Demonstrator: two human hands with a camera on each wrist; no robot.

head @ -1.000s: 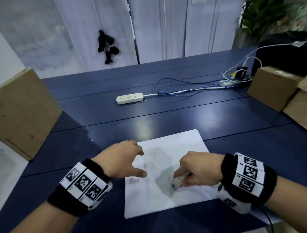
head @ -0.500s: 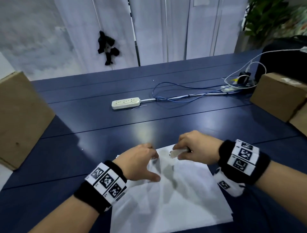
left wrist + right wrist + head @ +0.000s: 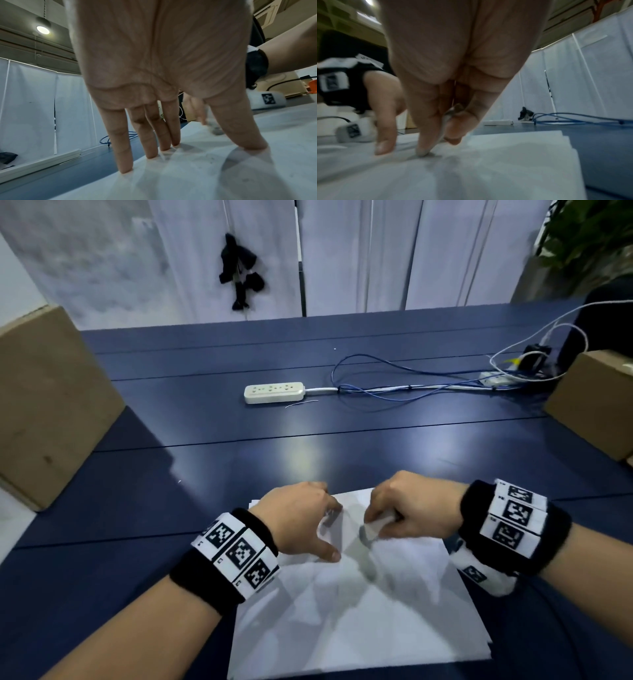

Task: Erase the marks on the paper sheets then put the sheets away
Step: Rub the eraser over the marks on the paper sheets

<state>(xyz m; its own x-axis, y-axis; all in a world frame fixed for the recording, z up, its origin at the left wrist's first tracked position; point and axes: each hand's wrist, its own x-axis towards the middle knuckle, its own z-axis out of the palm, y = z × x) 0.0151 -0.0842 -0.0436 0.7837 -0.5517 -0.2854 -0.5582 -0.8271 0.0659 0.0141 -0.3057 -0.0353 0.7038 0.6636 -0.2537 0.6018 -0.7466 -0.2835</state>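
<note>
**Both hands now at the far edge of the sheets**

Since the picture of one second ago, both hands have gone from the near middle of the top sheet to its far edge, and the sheets lie closer to the person and lower in the head view. The left hand is released: its straight fingers and thumb press flat on the paper sheets to keep them from sliding. The right hand grasps a small white eraser between thumb and fingers, with its grey tip down on the paper.

I judge that the erasing step is in progress. A dark mark shows beside the left fingers, near the eraser, so at least this one is left. The near part of the top sheet looks white, with only shadows on it. The sheets lie on the blue counter in a stack, as the stepped edges in the right wrist view show. No sheet is put away yet.

How many sheets are in the stack I cannot tell, nor whether the lower ones carry marks. The near corners of the stack are cut off by the frame. The right wrist view is blurred, so the eraser's shape is hard to make out.
</note>
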